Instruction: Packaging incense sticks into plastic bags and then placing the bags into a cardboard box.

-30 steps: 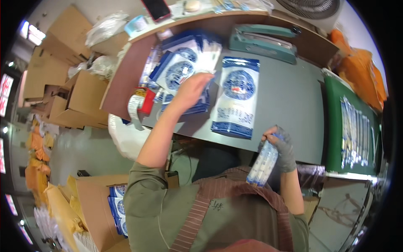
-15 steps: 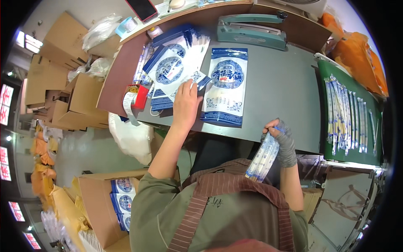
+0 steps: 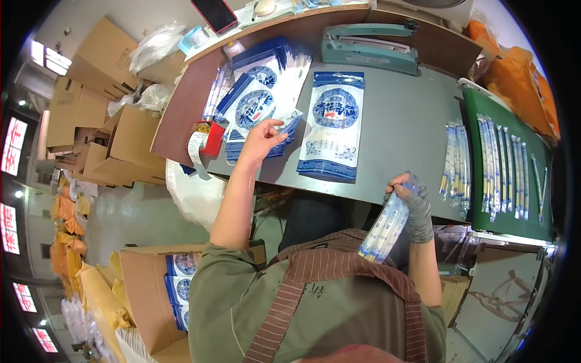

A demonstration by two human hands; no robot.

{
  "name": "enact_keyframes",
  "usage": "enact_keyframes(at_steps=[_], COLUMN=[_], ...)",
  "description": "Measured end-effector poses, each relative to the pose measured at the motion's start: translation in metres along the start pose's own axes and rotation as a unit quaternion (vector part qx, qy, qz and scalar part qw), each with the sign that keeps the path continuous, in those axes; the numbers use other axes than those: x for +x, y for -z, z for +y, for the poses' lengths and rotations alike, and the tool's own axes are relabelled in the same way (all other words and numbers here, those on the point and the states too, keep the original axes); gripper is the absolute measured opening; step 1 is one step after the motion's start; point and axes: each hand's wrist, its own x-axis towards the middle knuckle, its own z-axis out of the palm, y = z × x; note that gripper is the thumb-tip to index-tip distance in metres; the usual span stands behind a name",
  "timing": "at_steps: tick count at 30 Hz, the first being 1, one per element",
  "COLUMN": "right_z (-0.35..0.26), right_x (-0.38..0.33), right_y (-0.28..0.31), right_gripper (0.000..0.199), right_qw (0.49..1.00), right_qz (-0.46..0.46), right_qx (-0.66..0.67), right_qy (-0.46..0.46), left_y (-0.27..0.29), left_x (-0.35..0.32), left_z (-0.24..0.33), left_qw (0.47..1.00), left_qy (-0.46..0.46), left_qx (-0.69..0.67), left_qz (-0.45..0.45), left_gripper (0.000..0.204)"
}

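My left hand (image 3: 265, 138) is at the lower edge of a pile of blue-and-white printed pouches (image 3: 254, 107), thumb and forefinger apart beside a pouch corner. Whether the fingertips touch that corner is unclear. Another flat pouch (image 3: 331, 124) lies alone on the grey desk, to the right of that hand. My right hand (image 3: 411, 206), in a grey fingerless covering, is closed round the top of a bundle of wrapped chopsticks (image 3: 385, 230). The bundle slants down past the desk's front edge, in front of my apron.
A green bag sealer (image 3: 370, 51) stands at the back. On the right, wrapped chopsticks (image 3: 457, 163) lie beside a green board (image 3: 526, 209) bearing several more. A red tape dispenser (image 3: 212, 139) sits at left. Below it stands an open carton (image 3: 142, 284) with pouches inside.
My left hand's fingers have lifted and curled from lying on the pouch. A group of chopsticks now shows left of the green board. My right hand keeps its bundle. The view has shifted slightly.
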Motion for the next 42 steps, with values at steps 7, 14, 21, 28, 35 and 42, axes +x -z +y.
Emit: enact_keyframes(at_steps=[7, 14, 21, 28, 35, 42], right_z=[0.0, -0.003, -0.006, 0.024, 0.049, 0.055], right_x=[-0.013, -0.02, -0.01, 0.011, 0.024, -0.093], right_y=[0.013, 0.007, -0.006, -0.008, 0.014, 0.015], right_gripper=[0.018, 0.019, 0.019, 0.012, 0.047, 0.07], right_qw=[0.999, 0.999, 0.975, 0.977, 0.898, 0.979], right_qz=[0.013, 0.039, 0.005, -0.017, 0.062, -0.103], right_qx=[0.032, 0.01, -0.165, -0.161, -0.429, -0.159], right_qy=[-0.006, 0.005, 0.15, 0.14, 0.078, -0.069], left_y=[0.01, -0.112, -0.227, -0.209, -0.218, -0.193], left_x=[0.002, -0.017, -0.041, -0.028, -0.04, -0.113], left_z=[-0.017, 0.041, 0.015, 0.012, 0.003, 0.056], left_qw=[0.991, 0.96, 0.938, 0.965, 0.997, 0.861], left_qy=[0.108, -0.189, -0.154, -0.054, -0.029, -0.372], left_qx=[-0.083, 0.184, 0.257, 0.067, 0.006, 0.207], left_qz=[0.002, 0.092, -0.177, -0.249, -0.067, -0.278], left_gripper=[0.008, 0.015, 0.018, 0.033, 0.027, 0.017])
